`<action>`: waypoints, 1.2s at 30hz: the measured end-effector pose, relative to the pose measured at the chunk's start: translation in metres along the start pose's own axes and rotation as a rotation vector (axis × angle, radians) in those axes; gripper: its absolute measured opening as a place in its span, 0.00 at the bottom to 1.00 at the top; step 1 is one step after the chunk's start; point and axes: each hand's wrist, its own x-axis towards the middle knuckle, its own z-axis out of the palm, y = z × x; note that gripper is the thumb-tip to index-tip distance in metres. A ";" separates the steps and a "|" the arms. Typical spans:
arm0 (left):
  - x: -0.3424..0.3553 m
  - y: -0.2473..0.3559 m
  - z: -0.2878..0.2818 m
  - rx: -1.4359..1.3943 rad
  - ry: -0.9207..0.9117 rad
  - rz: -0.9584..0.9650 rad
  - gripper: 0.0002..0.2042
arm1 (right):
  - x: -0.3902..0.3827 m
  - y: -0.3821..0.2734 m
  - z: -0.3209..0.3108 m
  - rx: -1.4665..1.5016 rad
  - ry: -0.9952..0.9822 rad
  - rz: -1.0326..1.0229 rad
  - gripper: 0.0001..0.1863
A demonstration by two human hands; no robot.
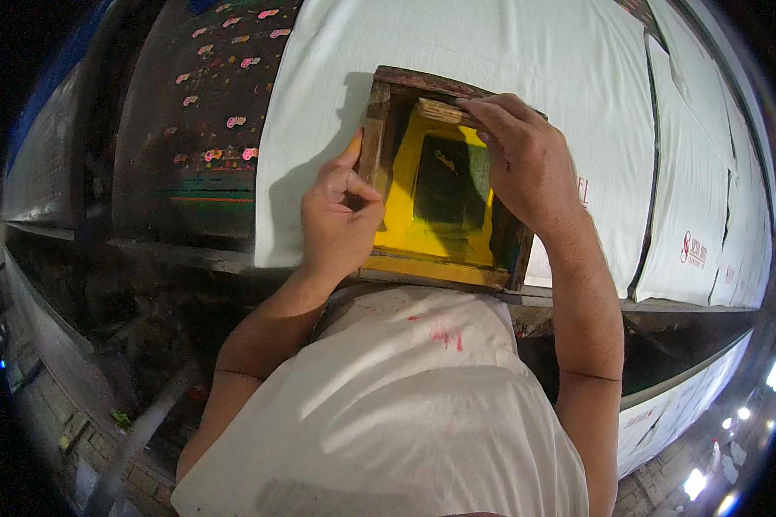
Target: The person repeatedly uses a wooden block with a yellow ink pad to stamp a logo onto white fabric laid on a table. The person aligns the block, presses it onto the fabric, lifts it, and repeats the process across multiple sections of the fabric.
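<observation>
A wooden screen-printing frame [372, 142] lies on white cloth in front of me, its mesh coated with yellow ink [439, 239] around a dark rectangular area [448, 185]. My left hand [340, 211] is closed on the frame's left side, one finger stretched along the outer edge and the others curled over it. At the far end of the frame, my right hand [532, 164] grips a wooden squeegee [444, 111] from its right end. The squeegee's lower edge is in shadow, so I cannot tell whether it touches the mesh.
White cloth [319, 112] covers the table, with red printed marks to the right. A dark panel with pink printed shapes [207, 103] lies on the left. The table's near edge [215, 260] runs just before my body. More white printed cloth [681, 396] hangs at lower right.
</observation>
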 end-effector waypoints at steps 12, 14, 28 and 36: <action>-0.001 -0.002 0.003 0.039 0.049 0.057 0.11 | -0.019 -0.013 -0.027 0.053 -0.291 -0.413 0.24; 0.000 -0.005 0.002 0.085 0.044 0.086 0.11 | -0.020 -0.005 -0.036 -0.027 -0.305 -0.478 0.23; -0.001 -0.006 0.002 0.065 0.034 0.053 0.10 | -0.075 -0.029 -0.015 -0.028 -0.087 -0.233 0.24; 0.001 0.001 0.003 -0.062 0.020 -0.010 0.11 | -0.045 -0.009 -0.032 -0.002 -0.185 -0.075 0.20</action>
